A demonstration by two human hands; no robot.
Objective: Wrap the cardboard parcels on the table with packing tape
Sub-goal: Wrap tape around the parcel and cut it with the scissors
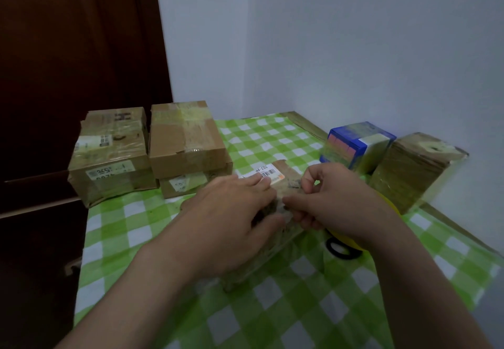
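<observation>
The parcel (286, 182) lies mid-table on the checked cloth (261, 141), slanting from 7 towards 1 o'clock, mostly hidden under both hands. The left hand (231, 212) lies flat on it, fingers nearly straight and close together, pressing down. The right hand (335, 201), at the parcel's 3 o'clock side, has thumb and forefinger (296, 202) curled together, pinching what looks like a wrinkled bit of tape (285, 208); the film is too clear to say whether it is a free end. The likeliest trouble is the tape folding back and sticking to itself or to the fingers if the pinch slackens or the pull goes askew, leaving creases instead of a flat band. Should the left hand ease off, the parcel could swivel on the slick cloth and the strip would run crooked, perhaps over the barcode label (263, 174) at its 12 o'clock end. The yellow roll (394, 208) sits under the right wrist at 3 to 4 o'clock, beside a black ring (341, 250); a quick sweep of that arm might knock it or drag the cloth. Taped boxes (185, 141) at 10 to 11 o'clock, and a blue box (357, 144) and brown block (417, 168) at 1 to 2, stand apart and seem safe.
</observation>
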